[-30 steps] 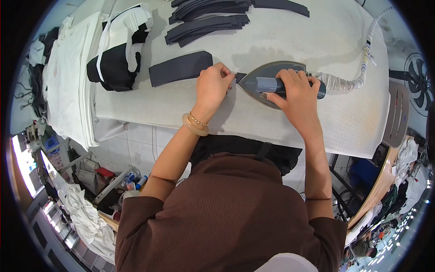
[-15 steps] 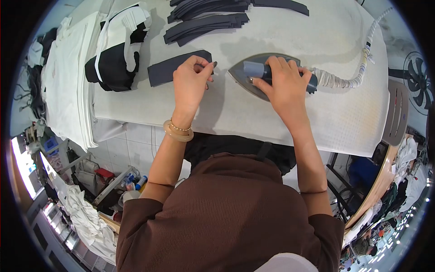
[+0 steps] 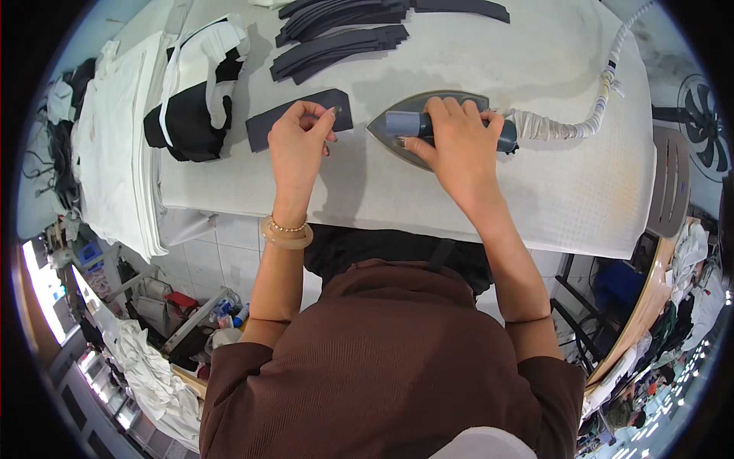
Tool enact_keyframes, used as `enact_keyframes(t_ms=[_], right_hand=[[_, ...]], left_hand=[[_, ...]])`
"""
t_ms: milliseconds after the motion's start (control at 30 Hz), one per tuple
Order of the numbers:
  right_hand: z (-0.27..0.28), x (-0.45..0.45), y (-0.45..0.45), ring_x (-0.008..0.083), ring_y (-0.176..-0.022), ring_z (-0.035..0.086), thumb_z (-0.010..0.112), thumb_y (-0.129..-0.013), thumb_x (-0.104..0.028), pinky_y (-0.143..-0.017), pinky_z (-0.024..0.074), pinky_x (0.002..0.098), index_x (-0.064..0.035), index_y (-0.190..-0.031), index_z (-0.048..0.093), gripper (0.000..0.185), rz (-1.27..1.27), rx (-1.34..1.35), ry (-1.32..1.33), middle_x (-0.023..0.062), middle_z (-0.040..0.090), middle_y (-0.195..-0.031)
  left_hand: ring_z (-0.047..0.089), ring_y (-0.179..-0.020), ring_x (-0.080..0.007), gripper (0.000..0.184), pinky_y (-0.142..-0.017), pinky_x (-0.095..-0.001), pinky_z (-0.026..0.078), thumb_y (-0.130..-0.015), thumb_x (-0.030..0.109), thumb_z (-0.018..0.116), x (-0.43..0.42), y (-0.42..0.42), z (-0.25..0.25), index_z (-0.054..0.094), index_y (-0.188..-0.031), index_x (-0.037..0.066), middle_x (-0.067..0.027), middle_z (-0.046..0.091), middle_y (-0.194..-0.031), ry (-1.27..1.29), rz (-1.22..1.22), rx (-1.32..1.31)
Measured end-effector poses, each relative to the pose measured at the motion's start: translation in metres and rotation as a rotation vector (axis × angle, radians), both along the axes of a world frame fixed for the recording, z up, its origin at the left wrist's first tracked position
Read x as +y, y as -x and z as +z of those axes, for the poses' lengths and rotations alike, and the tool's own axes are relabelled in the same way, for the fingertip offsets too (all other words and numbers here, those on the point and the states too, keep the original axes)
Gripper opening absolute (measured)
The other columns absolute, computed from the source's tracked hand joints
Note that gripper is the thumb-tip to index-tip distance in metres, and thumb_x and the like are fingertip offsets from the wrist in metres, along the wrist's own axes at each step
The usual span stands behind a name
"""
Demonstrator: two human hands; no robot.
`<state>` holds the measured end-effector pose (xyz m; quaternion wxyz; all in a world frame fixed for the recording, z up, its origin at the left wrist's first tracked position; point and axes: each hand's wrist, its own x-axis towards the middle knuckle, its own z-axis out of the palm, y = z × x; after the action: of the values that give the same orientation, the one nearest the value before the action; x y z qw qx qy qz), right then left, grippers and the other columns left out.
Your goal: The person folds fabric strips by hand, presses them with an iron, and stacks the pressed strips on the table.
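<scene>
My right hand (image 3: 466,141) is wrapped round the handle of a steam iron (image 3: 409,157), which rests on the white-covered table with its tip pointing left. To the left of that tip lies a flat dark grey fabric piece (image 3: 264,128), angled across the cover. My left hand (image 3: 297,145) is over the near edge of this piece, covering part of it. Its thumb and forefinger are pinched together; whether anything is between them I cannot make out. Farther back lie fanned stacks of dark grey fabric strips (image 3: 336,52).
At the left are a tied black and white fabric bundle (image 3: 187,118) and a thick pile of white cloth (image 3: 115,145). The iron's wrapped hose (image 3: 554,126) runs off to the back right. A slotted grey plate (image 3: 667,180) sits at the table's right edge, near a fan (image 3: 707,130).
The iron has slid slightly left in my right hand, closer to the fabric piece. My left hand has also shifted a little left, still pinched. The whole view has moved slightly.
</scene>
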<state>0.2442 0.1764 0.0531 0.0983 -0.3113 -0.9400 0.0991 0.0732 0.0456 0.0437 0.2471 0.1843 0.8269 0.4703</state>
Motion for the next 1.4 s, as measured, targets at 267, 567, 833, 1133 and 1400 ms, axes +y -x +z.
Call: enact_keyframes(t_ms=[267,567,833,1133,1400], right_hand=[[0.0,0.019,-0.033,0.0258,-0.093,0.055,0.08,-0.073,-0.032,-0.089,0.0341,0.0456,-0.0071,-0.099,0.063,0.04,-0.014,0.083,0.042,0.0047,0.063,-0.094],[0.0,0.049,-0.079,0.0247,-0.089,0.055,0.08,-0.073,-0.03,-0.088,0.0337,0.0438,-0.0111,-0.097,0.061,0.036,-0.048,0.068,-0.007,0.0033,0.061,-0.089],[0.001,0.087,-0.127,0.0229,-0.093,0.056,0.078,-0.077,-0.03,-0.091,0.0324,0.0429,-0.013,-0.105,0.061,0.037,-0.098,-0.028,0.005,0.0003,0.063,-0.098],[0.02,0.141,-0.174,0.0261,-0.099,0.054,0.066,-0.089,-0.041,-0.096,0.031,0.0452,-0.0117,-0.109,0.06,0.036,-0.102,-0.098,0.166,0.0047,0.058,-0.102],[-0.005,0.076,-0.064,0.0271,-0.106,0.054,0.073,-0.079,-0.016,-0.089,0.0408,0.043,-0.0091,-0.104,0.064,0.027,0.179,0.225,0.444,0.0056,0.06,-0.109]], left_hand=[[0.05,-0.048,-0.0043,0.017,-0.047,-0.0213,0.038,-0.089,0.016,0.071,0.005,-0.002,-0.003,0.065,-0.086,0.0,-0.0024,0.064,-0.061,0.023,-0.014,-0.015],[0.061,-0.07,-0.0141,0.016,-0.067,-0.0293,0.051,-0.084,0.011,0.071,0.012,-0.019,-0.027,0.068,-0.094,-0.001,-0.007,0.068,-0.079,-0.013,-0.244,0.15],[0.055,-0.093,-0.0247,0.029,-0.084,-0.0351,0.048,-0.078,0.011,0.077,0.03,-0.047,-0.05,0.068,-0.105,0.004,-0.0082,0.056,-0.101,0.009,-0.444,0.429],[0.053,-0.096,-0.0275,0.03,-0.084,-0.0384,0.047,-0.073,0.011,0.082,0.044,-0.043,-0.054,0.065,-0.097,0.006,-0.0079,0.056,-0.103,0.034,-0.55,0.553],[0.06,-0.081,-0.0257,0.024,-0.074,-0.0337,0.049,-0.077,0.003,0.076,0.052,-0.04,-0.044,0.063,-0.097,0.002,-0.0093,0.064,-0.089,0.093,-0.673,0.297]])
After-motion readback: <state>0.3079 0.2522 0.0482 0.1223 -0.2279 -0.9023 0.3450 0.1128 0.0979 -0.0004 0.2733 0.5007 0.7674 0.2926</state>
